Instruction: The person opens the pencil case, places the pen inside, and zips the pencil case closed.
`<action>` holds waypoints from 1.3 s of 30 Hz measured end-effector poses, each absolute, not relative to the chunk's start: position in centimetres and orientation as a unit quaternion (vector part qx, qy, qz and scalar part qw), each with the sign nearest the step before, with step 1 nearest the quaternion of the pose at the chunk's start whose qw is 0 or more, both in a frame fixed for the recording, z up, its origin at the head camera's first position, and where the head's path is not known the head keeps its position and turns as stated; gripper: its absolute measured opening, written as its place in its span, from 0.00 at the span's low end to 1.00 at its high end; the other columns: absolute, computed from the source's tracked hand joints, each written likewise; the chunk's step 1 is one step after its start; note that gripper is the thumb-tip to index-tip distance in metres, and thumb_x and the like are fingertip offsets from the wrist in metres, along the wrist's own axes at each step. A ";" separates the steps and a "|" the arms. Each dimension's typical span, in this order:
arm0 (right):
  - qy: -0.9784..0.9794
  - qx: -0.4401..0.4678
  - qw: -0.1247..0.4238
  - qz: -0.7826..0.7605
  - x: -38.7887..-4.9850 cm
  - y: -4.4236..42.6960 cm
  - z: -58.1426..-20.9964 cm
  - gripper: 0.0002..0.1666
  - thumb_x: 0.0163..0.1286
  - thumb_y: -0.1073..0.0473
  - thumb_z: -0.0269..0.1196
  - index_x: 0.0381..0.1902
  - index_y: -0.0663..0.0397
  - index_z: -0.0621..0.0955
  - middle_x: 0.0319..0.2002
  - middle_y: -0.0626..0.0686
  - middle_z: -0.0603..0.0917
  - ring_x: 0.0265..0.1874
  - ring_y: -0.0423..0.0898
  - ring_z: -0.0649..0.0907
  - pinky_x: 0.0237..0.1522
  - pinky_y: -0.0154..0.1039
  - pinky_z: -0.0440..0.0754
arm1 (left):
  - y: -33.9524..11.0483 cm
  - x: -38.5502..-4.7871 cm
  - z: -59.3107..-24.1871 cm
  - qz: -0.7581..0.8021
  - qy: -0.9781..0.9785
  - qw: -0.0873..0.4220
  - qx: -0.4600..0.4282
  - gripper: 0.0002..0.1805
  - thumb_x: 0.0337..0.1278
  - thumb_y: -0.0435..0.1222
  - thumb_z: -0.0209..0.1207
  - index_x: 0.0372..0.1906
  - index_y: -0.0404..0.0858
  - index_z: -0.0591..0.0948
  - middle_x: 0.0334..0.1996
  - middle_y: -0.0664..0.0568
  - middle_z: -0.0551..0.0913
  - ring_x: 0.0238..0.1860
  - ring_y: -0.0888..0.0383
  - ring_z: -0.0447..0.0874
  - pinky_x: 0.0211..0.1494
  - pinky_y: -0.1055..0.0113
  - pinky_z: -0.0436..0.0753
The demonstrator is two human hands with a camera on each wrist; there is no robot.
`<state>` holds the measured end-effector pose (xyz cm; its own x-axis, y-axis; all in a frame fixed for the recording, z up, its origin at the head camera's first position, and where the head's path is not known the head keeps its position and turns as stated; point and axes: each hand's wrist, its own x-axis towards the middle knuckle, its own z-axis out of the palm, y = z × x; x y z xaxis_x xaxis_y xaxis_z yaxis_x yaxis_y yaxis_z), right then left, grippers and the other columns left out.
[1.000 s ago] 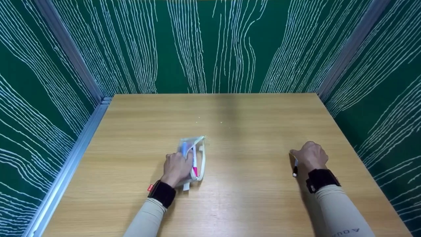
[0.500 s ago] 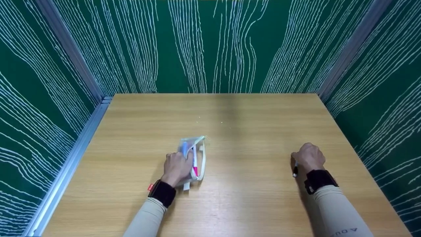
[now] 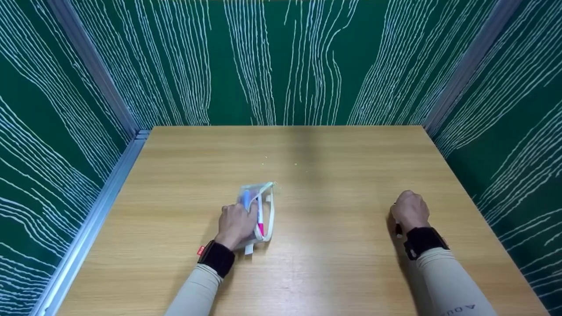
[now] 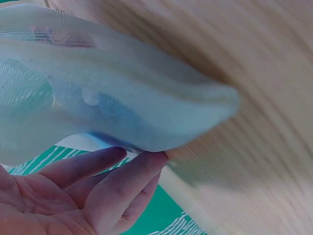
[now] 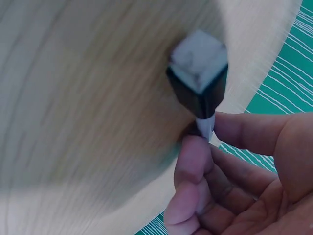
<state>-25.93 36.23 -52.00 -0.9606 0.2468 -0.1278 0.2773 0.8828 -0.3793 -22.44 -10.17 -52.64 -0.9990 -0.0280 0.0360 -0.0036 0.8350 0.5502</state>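
Observation:
My left hand (image 3: 236, 224) pinches the near-left side of a translucent zip pencil case (image 3: 271, 215), its thumb at the open mouth. Inside the case lie a blue marker (image 3: 246, 198) and a white marker with a pink end (image 3: 261, 224). In the left wrist view, fingertips touch the case's pale wall (image 4: 161, 112). Over at the right, my right hand (image 3: 411, 210) holds a small whiteboard marker (image 3: 398, 231) just at the table. The right wrist view shows thumb and forefinger pinching its white barrel, with the black cap (image 5: 198, 93) and its whitish block end sticking out.
The wooden table (image 3: 325, 263) carries a few tiny white specks (image 3: 295, 164) toward the back. Green walls with white wavy lines (image 3: 316, 66) enclose the back and both sides. A metal rail (image 3: 94, 219) runs along the left edge.
My right hand has shifted slightly left and closed over the marker, which now shows less beneath it. The left hand and the pencil case stay where they were.

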 end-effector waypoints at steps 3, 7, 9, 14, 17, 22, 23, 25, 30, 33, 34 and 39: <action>0.971 0.134 0.030 -0.197 -25.9 36.2 -52.1 0.07 0.60 0.68 0.57 0.25 0.61 0.81 0.31 0.64 0.83 0.29 0.55 0.79 0.29 0.48 0.78 | -10.2 -22.4 -52.6 -0.292 -0.956 0.020 0.007 0.30 0.77 0.54 0.42 0.16 0.44 0.68 0.16 0.50 0.73 0.21 0.51 0.75 0.31 0.58 0.75; 0.972 0.128 0.024 -0.197 -26.0 36.2 -52.1 0.06 0.61 0.67 0.60 0.28 0.66 0.82 0.34 0.70 0.84 0.32 0.58 0.81 0.33 0.52 0.81 | -10.2 -22.4 -52.6 -0.293 -0.956 0.022 0.006 0.30 0.77 0.53 0.42 0.16 0.44 0.68 0.16 0.50 0.72 0.21 0.51 0.74 0.31 0.58 0.75; 0.972 0.125 0.020 -0.196 -26.0 36.1 -52.0 0.07 0.61 0.66 0.61 0.27 0.67 0.82 0.35 0.71 0.85 0.33 0.59 0.82 0.35 0.53 0.82 | -10.2 -22.4 -52.6 -0.291 -0.957 0.023 0.005 0.30 0.77 0.53 0.42 0.15 0.44 0.68 0.16 0.50 0.72 0.21 0.51 0.74 0.31 0.57 0.75; 0.972 0.124 0.024 -0.196 -25.9 35.8 -51.7 0.10 0.61 0.66 0.62 0.21 0.64 0.81 0.31 0.69 0.84 0.31 0.59 0.83 0.35 0.52 0.82 | -10.2 -22.4 -52.6 -0.294 -0.956 0.019 0.005 0.30 0.77 0.53 0.41 0.15 0.44 0.68 0.16 0.50 0.72 0.20 0.51 0.74 0.32 0.57 0.75; 0.971 0.119 0.027 -0.204 -25.9 35.4 -51.4 0.17 0.63 0.65 0.64 0.14 0.58 0.79 0.24 0.61 0.83 0.26 0.55 0.81 0.32 0.47 0.80 | -10.2 -22.3 -52.7 -0.296 -0.955 0.018 0.007 0.31 0.77 0.53 0.41 0.15 0.44 0.68 0.16 0.50 0.73 0.22 0.50 0.76 0.36 0.55 0.76; 0.966 0.102 0.027 -0.235 -25.8 34.4 -50.7 0.29 0.66 0.63 0.64 0.06 0.48 0.69 0.12 0.46 0.71 0.16 0.46 0.72 0.23 0.40 0.72 | -10.2 -22.2 -52.6 -0.285 -0.958 0.029 0.000 0.33 0.77 0.53 0.41 0.12 0.44 0.67 0.15 0.50 0.72 0.29 0.44 0.79 0.53 0.47 0.77; 0.965 0.098 0.030 -0.242 -25.8 34.1 -50.5 0.30 0.67 0.63 0.64 0.06 0.47 0.67 0.10 0.45 0.68 0.14 0.44 0.69 0.21 0.39 0.70 | -10.2 -22.2 -52.6 -0.282 -0.959 0.031 -0.001 0.33 0.77 0.53 0.41 0.12 0.44 0.67 0.14 0.50 0.71 0.29 0.44 0.79 0.54 0.47 0.76; 0.959 0.095 0.035 -0.264 -25.8 33.4 -50.2 0.30 0.68 0.63 0.63 0.06 0.49 0.69 0.09 0.43 0.67 0.11 0.42 0.67 0.18 0.37 0.66 | -10.2 -22.2 -52.6 -0.283 -0.959 0.026 0.001 0.33 0.77 0.54 0.41 0.12 0.44 0.67 0.14 0.50 0.71 0.28 0.44 0.78 0.53 0.47 0.76; 0.949 0.082 0.034 -0.301 -25.9 31.4 -49.4 0.14 0.69 0.62 0.65 0.25 0.64 0.88 0.21 0.54 0.85 0.18 0.43 0.79 0.22 0.36 0.75 | -10.2 -22.3 -52.6 -0.288 -0.957 0.020 0.007 0.32 0.77 0.55 0.40 0.13 0.44 0.67 0.15 0.50 0.72 0.25 0.48 0.76 0.44 0.51 0.77; 0.944 0.078 0.031 -0.318 -25.9 30.1 -49.2 0.11 0.69 0.61 0.67 0.39 0.66 0.89 0.35 0.61 0.89 0.28 0.47 0.85 0.29 0.37 0.82 | -10.2 -22.3 -52.6 -0.292 -0.956 0.020 0.009 0.32 0.77 0.55 0.40 0.14 0.44 0.68 0.16 0.49 0.73 0.24 0.49 0.75 0.39 0.53 0.77; 0.943 0.077 0.031 -0.323 -25.9 29.7 -49.2 0.12 0.69 0.61 0.67 0.41 0.66 0.89 0.37 0.62 0.89 0.30 0.48 0.86 0.30 0.38 0.83 | -10.2 -22.3 -52.6 -0.292 -0.956 0.018 0.010 0.32 0.77 0.55 0.40 0.14 0.44 0.68 0.17 0.49 0.74 0.24 0.50 0.75 0.39 0.54 0.77; 0.937 0.068 0.018 -0.343 -26.1 27.6 -49.0 0.11 0.68 0.60 0.69 0.40 0.65 0.89 0.36 0.61 0.89 0.32 0.49 0.86 0.32 0.37 0.83 | -10.2 -22.3 -52.6 -0.291 -0.957 0.015 0.012 0.31 0.77 0.55 0.40 0.16 0.44 0.69 0.18 0.48 0.75 0.26 0.49 0.77 0.41 0.52 0.77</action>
<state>-26.05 27.56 -49.00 -0.9901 0.1148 -0.0813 0.1401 0.7552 -0.6404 -22.33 -10.17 -52.57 -0.9993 -0.0307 0.0213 -0.0136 0.8307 0.5566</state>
